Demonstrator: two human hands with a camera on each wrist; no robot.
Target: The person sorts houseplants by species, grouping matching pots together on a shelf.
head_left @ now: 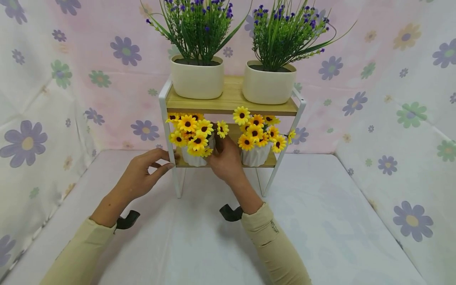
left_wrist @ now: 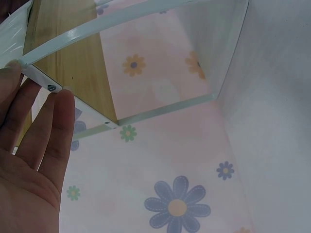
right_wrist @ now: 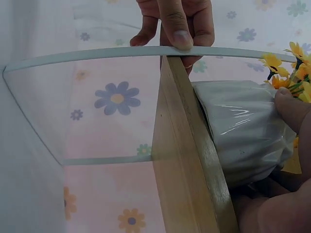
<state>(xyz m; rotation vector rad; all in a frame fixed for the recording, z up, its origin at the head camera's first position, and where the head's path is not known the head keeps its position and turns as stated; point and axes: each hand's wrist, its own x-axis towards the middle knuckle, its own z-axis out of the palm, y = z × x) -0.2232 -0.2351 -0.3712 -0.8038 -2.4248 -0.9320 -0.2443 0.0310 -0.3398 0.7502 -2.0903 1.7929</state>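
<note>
A two-tier rack has a white metal frame [head_left: 281,154] and a wooden upper board [head_left: 231,106]. My left hand [head_left: 139,174] pinches the frame's left front leg beside the lower board [right_wrist: 182,150]; its thumb is in front and fingers behind. On that board's left side stands a white fluted pot [right_wrist: 245,128] of yellow artificial sunflowers [head_left: 192,130]. My right hand [head_left: 228,162] grips this pot from its right side, fingers partly hidden behind it and the blooms. A matching sunflower pot [head_left: 255,156] stands just right of my right hand.
Two cream planters, left [head_left: 197,81] and right [head_left: 268,85], with tall grass and purple flowers stand on the top board. The rack is on a white tabletop [head_left: 199,237]. Flower-printed cloth [head_left: 117,87] encloses the back and sides. Black camera mounts [head_left: 231,213] sit at both wrists.
</note>
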